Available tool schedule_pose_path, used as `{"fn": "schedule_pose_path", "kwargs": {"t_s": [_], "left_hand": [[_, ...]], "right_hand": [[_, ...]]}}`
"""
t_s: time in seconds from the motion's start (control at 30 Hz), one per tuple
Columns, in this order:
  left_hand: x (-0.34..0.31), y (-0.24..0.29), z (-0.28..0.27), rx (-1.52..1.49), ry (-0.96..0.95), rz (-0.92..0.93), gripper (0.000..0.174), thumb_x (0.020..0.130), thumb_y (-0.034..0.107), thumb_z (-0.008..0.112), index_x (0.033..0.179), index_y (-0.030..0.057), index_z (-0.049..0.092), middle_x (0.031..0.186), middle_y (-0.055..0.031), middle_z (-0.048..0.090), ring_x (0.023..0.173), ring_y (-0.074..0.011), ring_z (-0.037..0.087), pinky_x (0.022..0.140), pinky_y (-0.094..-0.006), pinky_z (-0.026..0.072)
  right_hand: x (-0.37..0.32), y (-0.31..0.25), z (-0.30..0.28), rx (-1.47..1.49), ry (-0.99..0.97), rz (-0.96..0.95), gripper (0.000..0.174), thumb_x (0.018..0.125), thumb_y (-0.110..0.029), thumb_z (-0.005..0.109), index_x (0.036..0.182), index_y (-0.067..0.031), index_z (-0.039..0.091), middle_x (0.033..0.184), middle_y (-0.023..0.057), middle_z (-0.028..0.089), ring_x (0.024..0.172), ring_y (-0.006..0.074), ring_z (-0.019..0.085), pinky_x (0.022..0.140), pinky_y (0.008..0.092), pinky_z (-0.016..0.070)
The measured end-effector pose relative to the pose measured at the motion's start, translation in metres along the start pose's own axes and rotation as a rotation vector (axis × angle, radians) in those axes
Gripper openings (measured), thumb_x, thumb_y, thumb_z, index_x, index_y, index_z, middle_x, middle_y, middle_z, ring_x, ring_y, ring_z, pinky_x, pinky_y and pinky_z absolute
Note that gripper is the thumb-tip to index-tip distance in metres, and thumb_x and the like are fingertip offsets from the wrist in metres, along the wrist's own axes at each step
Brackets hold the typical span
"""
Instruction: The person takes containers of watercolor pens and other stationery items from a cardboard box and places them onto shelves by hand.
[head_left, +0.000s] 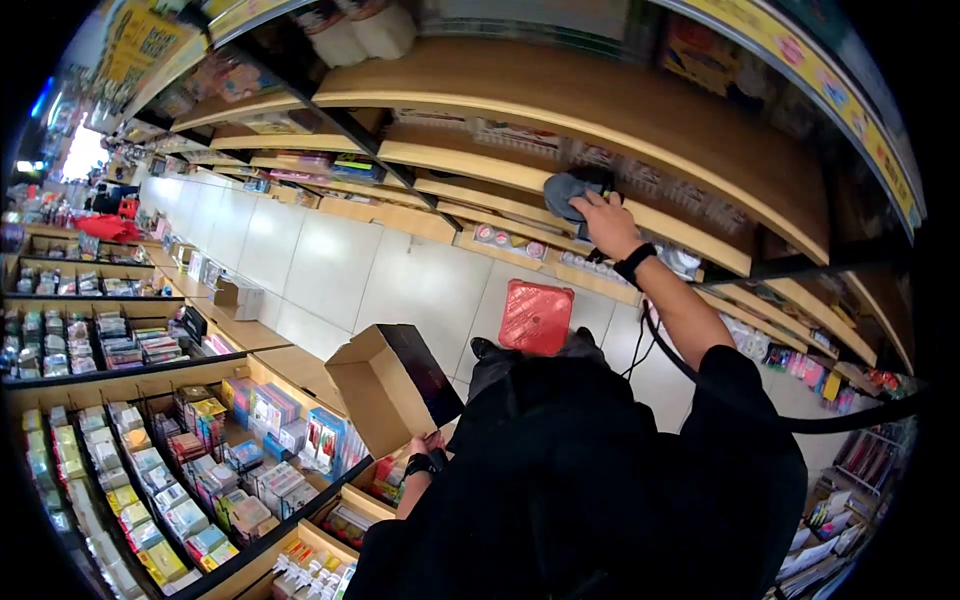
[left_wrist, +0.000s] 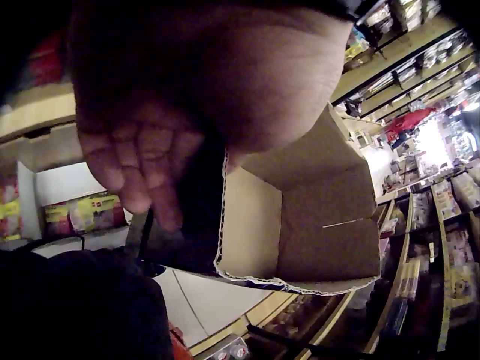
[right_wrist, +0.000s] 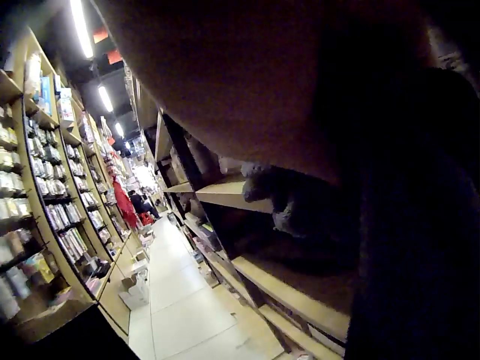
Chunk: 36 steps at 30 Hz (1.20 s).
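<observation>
My left hand (head_left: 428,445) grips an open-topped cardboard box (head_left: 390,392) by one wall. Brown inside and dark outside, the box is tilted, and its bare interior faces the left wrist camera. In the left wrist view, the fingers (left_wrist: 154,161) lie along the dark outer side, with the base of the thumb at the rim. Out at the shelves, my right hand (head_left: 608,222) holds a bunched grey cloth (head_left: 566,195) at the front edge of a wooden shelf (head_left: 480,165). The right wrist view shows the cloth's folds hanging under the hand; the fingers are mostly hidden there.
A red stool (head_left: 537,316) stands on the tiled floor (head_left: 410,280) by the person's feet. Display racks (head_left: 150,470) full of small packets line the left side. A black cable (head_left: 850,415) loops near the right arm. A small carton (head_left: 238,298) sits on the left ledge.
</observation>
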<state>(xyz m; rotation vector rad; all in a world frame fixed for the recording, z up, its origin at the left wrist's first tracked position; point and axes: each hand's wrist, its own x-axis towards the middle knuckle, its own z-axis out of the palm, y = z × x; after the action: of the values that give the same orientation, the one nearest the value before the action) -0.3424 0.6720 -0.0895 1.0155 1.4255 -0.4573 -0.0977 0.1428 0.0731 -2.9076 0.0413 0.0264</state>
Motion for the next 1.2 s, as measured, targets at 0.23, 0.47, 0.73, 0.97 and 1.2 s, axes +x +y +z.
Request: {"fn": "schedule_pose_path", "kwargs": {"t_s": [0.23, 0.47, 0.73, 0.97, 1.2], "left_hand": [[0.055, 0.053, -0.033, -0.011, -0.078, -0.124, 0.036, 0.087, 0.030, 0.035, 0.101, 0.0017, 0.053, 0.083, -0.0127, 0.063, 0.062, -0.0250, 0.056, 0.053, -0.0362, 0.0475], [0.063, 0.087, -0.059, 0.035, -0.028, -0.128, 0.031, 0.086, 0.027, 0.042, 0.097, 0.0011, 0.054, 0.080, -0.0142, 0.062, 0.065, -0.0251, 0.057, 0.056, -0.0345, 0.0467], [0.080, 0.078, -0.092, 0.093, -0.045, -0.123, 0.029, 0.082, 0.025, 0.045, 0.094, 0.0020, 0.056, 0.075, -0.0129, 0.062, 0.061, -0.0233, 0.058, 0.050, -0.0313, 0.0453], [0.089, 0.088, -0.088, 0.093, -0.237, -0.198, 0.030, 0.083, 0.025, 0.038, 0.094, 0.0037, 0.057, 0.074, -0.0116, 0.061, 0.057, -0.0239, 0.054, 0.051, -0.0327, 0.0454], [0.136, 0.090, -0.099, 0.019, -0.431, -0.377, 0.034, 0.085, 0.026, 0.034, 0.096, 0.0024, 0.055, 0.079, -0.0134, 0.061, 0.065, -0.0272, 0.055, 0.057, -0.0354, 0.0459]], "right_hand": [[0.119, -0.114, 0.027, -0.008, -0.039, -0.152, 0.043, 0.075, -0.003, 0.050, 0.114, -0.0209, 0.053, 0.117, 0.0099, 0.051, 0.097, 0.0386, 0.047, 0.078, 0.0423, 0.0464], [0.242, -0.228, 0.051, 0.039, -0.146, -0.150, 0.036, 0.080, -0.004, 0.048, 0.112, -0.0205, 0.054, 0.113, 0.0119, 0.052, 0.097, 0.0392, 0.044, 0.081, 0.0450, 0.0423], [0.235, -0.282, 0.081, -0.010, -0.182, -0.393, 0.029, 0.073, -0.004, 0.053, 0.098, -0.0151, 0.062, 0.099, 0.0091, 0.059, 0.094, 0.0350, 0.051, 0.074, 0.0440, 0.0484], [0.171, -0.295, 0.082, 0.100, -0.283, -0.697, 0.025, 0.068, -0.003, 0.053, 0.089, -0.0137, 0.060, 0.099, 0.0029, 0.056, 0.088, 0.0299, 0.050, 0.078, 0.0361, 0.0414], [0.226, -0.247, 0.054, 0.020, 0.200, -0.256, 0.027, 0.076, -0.004, 0.050, 0.098, -0.0145, 0.061, 0.116, 0.0114, 0.047, 0.102, 0.0353, 0.044, 0.079, 0.0436, 0.0460]]}}
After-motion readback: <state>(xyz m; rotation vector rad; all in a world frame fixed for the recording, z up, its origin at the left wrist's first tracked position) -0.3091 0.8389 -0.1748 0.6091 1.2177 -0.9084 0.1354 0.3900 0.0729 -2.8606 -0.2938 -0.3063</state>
